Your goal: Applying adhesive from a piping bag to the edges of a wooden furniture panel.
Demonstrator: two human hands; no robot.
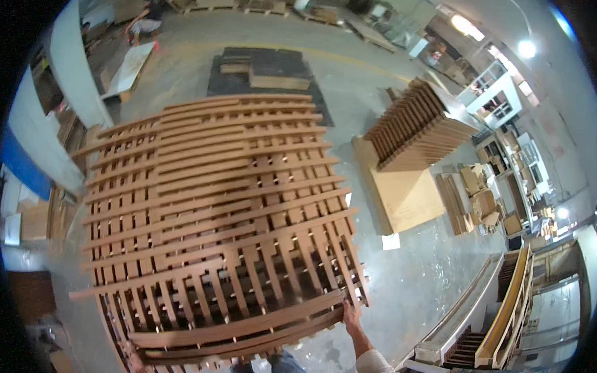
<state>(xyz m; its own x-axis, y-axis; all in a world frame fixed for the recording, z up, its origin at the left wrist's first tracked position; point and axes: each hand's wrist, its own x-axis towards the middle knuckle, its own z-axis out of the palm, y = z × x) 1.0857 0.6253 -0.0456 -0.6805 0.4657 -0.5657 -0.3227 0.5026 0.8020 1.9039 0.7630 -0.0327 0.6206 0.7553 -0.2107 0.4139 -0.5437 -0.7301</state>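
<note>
A large stack of brown wooden slats (198,239) fills the middle, its layers laid crosswise with gaps between them. Along its near edge runs a longer wooden slat (241,322), tilted a little up to the right. My right hand (351,318) is closed round this slat's right end. At the left end my left hand (134,361) is low in the picture and partly hidden by the wood; its fingers look closed on the same slat. More curved-looking slats lie just below it, above my legs.
Right of the stack, upright brown panels (406,124) stand on a tan board (410,200). A dark mat (226,85) with boards lies beyond. Far left, a person (146,23) is near a white-topped table (133,69). A long conveyor-like frame (504,312) stands lower right; cardboard (482,199) is piled at the right.
</note>
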